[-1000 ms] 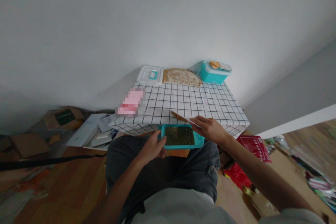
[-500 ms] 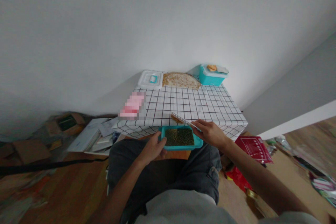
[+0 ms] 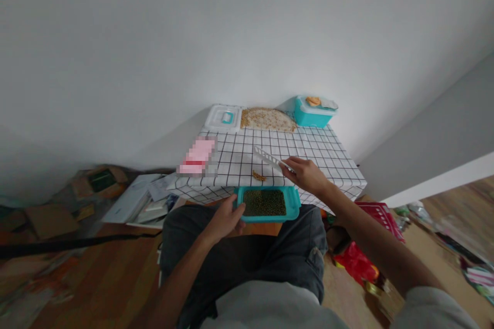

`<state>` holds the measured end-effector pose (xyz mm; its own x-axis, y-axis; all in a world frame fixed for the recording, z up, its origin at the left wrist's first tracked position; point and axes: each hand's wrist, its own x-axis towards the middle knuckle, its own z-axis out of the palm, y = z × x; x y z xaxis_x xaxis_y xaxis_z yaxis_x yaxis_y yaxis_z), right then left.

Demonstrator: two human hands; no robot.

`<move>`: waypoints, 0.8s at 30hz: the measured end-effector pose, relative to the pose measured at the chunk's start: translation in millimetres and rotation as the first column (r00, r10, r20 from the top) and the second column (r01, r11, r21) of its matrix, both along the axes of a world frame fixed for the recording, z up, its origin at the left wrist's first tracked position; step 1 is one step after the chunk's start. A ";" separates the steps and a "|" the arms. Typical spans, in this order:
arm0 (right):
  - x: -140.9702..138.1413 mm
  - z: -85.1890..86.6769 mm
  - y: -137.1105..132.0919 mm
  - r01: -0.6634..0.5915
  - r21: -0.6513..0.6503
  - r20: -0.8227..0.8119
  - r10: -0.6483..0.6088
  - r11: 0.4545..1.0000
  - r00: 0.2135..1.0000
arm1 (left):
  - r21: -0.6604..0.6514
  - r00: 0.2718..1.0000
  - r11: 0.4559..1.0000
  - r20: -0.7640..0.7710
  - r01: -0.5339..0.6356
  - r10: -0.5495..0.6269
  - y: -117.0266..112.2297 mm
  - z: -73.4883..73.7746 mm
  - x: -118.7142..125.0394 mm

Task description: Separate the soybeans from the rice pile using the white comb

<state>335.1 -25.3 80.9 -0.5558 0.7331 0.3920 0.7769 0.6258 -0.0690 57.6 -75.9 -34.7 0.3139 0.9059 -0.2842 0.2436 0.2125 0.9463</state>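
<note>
Slotted tool (image 3: 267, 158) has risen, handle hidden in grip of right hand (image 3: 307, 175); left hand (image 3: 227, 216) holds teal tub (image 3: 292, 207).

White slotted tool (image 3: 267, 158) lifted higher, clump of yellow-brown grains (image 3: 259, 176) now apart below it

On the surface (image 3: 324, 149), along the wall (image 3: 247, 25), left to right: lid (image 3: 223, 118), bean spread (image 3: 268, 119), box (image 3: 314, 115). Before the lid lies an item (image 3: 198, 155); near the front edge, a pile (image 3: 259, 176). Before that, the tub (image 3: 292, 208), beans (image 3: 266, 202) inside.
</note>
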 end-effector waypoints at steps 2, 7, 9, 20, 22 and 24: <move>-2.2 0.2 21.7 0.001 0.009 0.011 -0.001 1.000 1.000 | 0.002 1.000 1.000 0.000 -0.002 0.002 -0.3 -0.4 -0.6; -10.3 -6.2 42.9 -0.039 0.004 0.040 0.039 0.999 0.998 | -0.007 1.000 1.000 0.006 0.002 -0.002 -1.3 2.3 -1.4; -12.9 -9.0 37.8 -0.058 -0.002 0.043 0.058 0.998 0.997 | -0.011 1.000 1.000 0.008 0.005 -0.005 -1.5 3.4 -1.7; -14.0 -15.3 7.0 -0.151 -0.008 0.031 0.151 0.989 0.988 | -0.020 1.000 1.000 0.011 0.000 0.000 -1.9 3.3 -3.6; -14.3 -15.1 2.5 -0.164 -0.008 0.030 0.164 0.986 0.986 | -0.022 1.000 1.000 0.016 -0.001 0.002 -2.6 4.2 -4.4; -14.8 -14.3 -2.6 -0.179 -0.010 0.031 0.179 0.984 0.983 | -0.024 1.000 1.000 0.017 -0.004 0.004 -3.3 4.8 -5.3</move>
